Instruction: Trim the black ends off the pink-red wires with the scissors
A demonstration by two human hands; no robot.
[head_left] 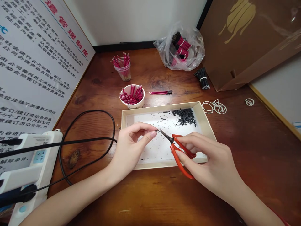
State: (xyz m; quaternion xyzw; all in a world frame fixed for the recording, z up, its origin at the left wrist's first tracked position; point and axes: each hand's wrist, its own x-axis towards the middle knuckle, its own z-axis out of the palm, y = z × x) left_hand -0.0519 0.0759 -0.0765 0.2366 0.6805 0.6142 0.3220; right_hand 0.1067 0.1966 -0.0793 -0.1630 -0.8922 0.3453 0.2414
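Observation:
Over a shallow cream box (124,121), my left hand (133,142) pinches a small dark piece (157,130) between thumb and index fingertip; most of it is hidden by the fingers. My right hand (211,157) grips red-handled scissors (172,140), their narrow tips pointing left and touching or nearly touching that piece. The blades look almost together. Inside the box, a heap of short black tube-like pieces (184,116) lies toward the far right corner, with tiny dark bits scattered over the white bottom.
Behind the box stand a paper cup (133,104) and a plastic cup (124,73), both with magenta wires. Several wires (161,92) lie alongside. Farther back are a plastic bag (195,47), a black bundle (202,80) and rubber bands (217,107). Cables (89,139) and a power strip (53,147) occupy the left.

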